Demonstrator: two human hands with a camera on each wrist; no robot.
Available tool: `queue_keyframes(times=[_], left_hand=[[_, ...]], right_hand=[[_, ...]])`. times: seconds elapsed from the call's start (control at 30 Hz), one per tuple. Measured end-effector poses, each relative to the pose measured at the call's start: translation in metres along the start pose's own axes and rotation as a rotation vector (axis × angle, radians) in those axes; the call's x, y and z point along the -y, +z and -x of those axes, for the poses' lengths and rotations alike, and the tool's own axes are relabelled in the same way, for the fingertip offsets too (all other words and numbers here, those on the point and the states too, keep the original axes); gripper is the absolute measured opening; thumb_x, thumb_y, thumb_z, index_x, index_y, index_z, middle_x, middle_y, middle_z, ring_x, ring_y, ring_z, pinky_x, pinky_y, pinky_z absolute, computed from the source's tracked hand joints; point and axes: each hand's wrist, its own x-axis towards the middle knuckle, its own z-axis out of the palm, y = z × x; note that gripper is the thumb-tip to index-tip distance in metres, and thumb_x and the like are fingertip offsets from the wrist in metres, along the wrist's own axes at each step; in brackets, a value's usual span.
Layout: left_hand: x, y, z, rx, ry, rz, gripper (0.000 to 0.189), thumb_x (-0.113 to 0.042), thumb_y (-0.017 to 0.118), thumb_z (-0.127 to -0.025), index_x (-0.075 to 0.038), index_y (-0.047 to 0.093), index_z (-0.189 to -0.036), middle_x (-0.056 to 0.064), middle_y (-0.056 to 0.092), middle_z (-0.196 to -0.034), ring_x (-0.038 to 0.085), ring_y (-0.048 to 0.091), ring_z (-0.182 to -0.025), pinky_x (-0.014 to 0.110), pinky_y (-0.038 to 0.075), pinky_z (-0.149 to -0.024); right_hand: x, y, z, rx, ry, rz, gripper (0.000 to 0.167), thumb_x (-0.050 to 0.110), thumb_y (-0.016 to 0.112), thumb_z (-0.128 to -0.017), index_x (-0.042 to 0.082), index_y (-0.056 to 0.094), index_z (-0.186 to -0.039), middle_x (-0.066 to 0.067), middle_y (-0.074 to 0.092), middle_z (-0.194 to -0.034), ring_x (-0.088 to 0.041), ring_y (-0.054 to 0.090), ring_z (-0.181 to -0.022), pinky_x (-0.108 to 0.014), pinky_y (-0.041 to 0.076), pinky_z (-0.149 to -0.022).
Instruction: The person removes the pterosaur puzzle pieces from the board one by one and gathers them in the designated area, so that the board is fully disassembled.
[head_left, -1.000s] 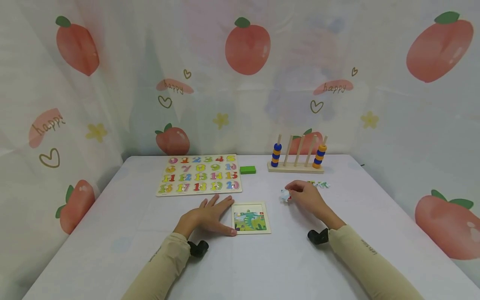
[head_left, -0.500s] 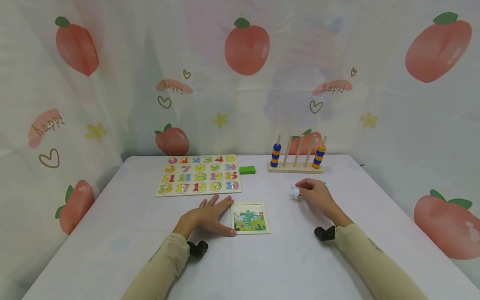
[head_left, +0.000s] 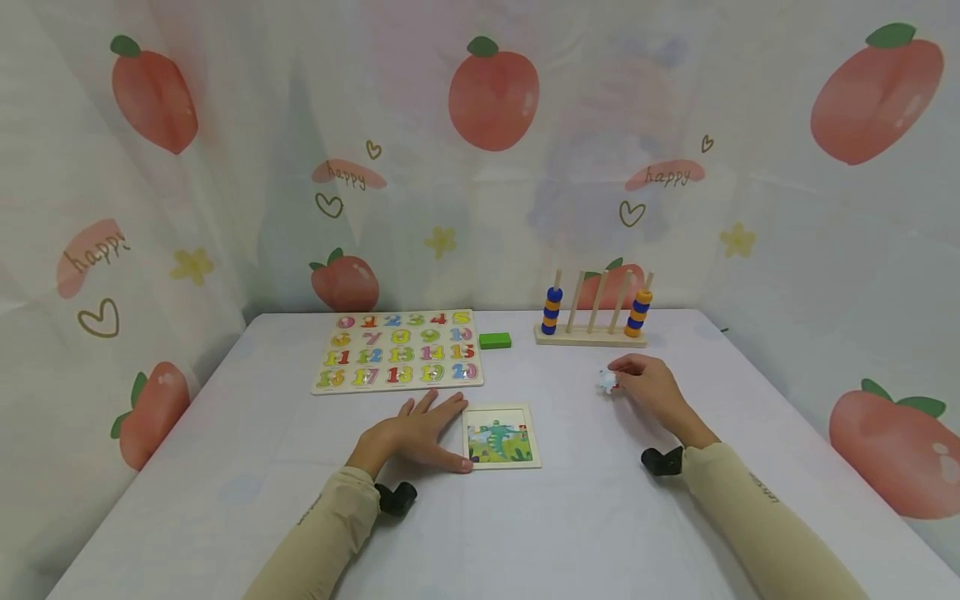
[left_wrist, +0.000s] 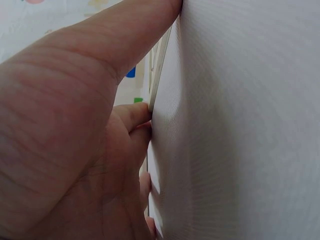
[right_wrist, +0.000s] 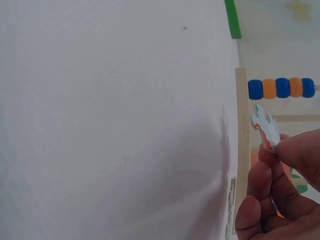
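Observation:
A small framed jigsaw puzzle (head_left: 499,442) with a green dinosaur picture lies flat on the white table; a white band shows along its top. My left hand (head_left: 417,435) rests at its left side with fingers spread, thumb at the lower left corner and a fingertip at the upper left. In the left wrist view the frame's thin edge (left_wrist: 161,70) touches those fingers. To the right, my right hand (head_left: 654,390) pinches a light blue puzzle piece (right_wrist: 266,131) with some red on it between thumb and fingers, above the table.
A number board (head_left: 401,352) lies at the back left, a green block (head_left: 495,341) beside it. Behind my right hand stands a wooden peg rack (head_left: 591,336) with blue and orange beads. More puzzle pieces (right_wrist: 230,202) lie near that hand, hidden by it in the head view.
My right hand has moved to the right and slightly back with the puzzle piece, now covering the loose pieces in the head view. My left hand and the framed puzzle have stayed put.

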Motion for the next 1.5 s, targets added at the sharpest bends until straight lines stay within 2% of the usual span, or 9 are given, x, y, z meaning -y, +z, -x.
queue_keyframes(times=[0.43, 0.9, 1.27, 1.5], left_hand=[[-0.004, -0.004, 0.006, 0.008, -0.003, 0.013, 0.107, -0.062, 0.082, -0.086, -0.022, 0.031, -0.171, -0.001, 0.019, -0.179, 0.033, 0.002, -0.165, 0.058, 0.001, -0.13], [0.001, 0.0, 0.001, 0.003, -0.005, 0.013, 0.109, -0.067, 0.08, -0.085, -0.024, 0.029, -0.172, -0.003, 0.017, -0.179, 0.031, 0.0, -0.165, 0.056, -0.002, -0.13], [-0.004, -0.006, 0.006, 0.006, 0.004, 0.026, 0.108, -0.063, 0.082, -0.086, -0.021, 0.03, -0.171, -0.002, 0.019, -0.179, 0.031, 0.003, -0.165, 0.056, 0.001, -0.131], [-0.003, -0.005, 0.005, 0.007, 0.007, 0.021, 0.108, -0.064, 0.082, -0.086, -0.021, 0.03, -0.171, -0.002, 0.019, -0.179, 0.032, 0.003, -0.165, 0.057, 0.001, -0.131]], right_hand=[[-0.014, -0.015, -0.001, -0.027, 0.06, 0.041, 0.029, 0.004, 0.056, -0.105, -0.011, 0.068, -0.127, -0.027, 0.07, -0.115, -0.031, 0.063, -0.096, -0.026, 0.052, -0.073], [-0.032, -0.037, -0.001, -0.062, 0.151, 0.089, 0.035, 0.006, 0.052, -0.104, -0.012, 0.064, -0.131, -0.029, 0.067, -0.121, -0.035, 0.059, -0.101, -0.032, 0.05, -0.075], [-0.045, -0.053, -0.003, -0.08, 0.287, 0.032, 0.042, 0.011, 0.048, -0.104, -0.01, 0.06, -0.138, -0.03, 0.062, -0.13, -0.038, 0.055, -0.106, -0.036, 0.048, -0.08], [-0.056, -0.062, -0.007, -0.118, 0.288, 0.038, 0.041, 0.012, 0.047, -0.105, -0.011, 0.062, -0.136, -0.03, 0.064, -0.126, -0.035, 0.054, -0.102, -0.036, 0.046, -0.075]])
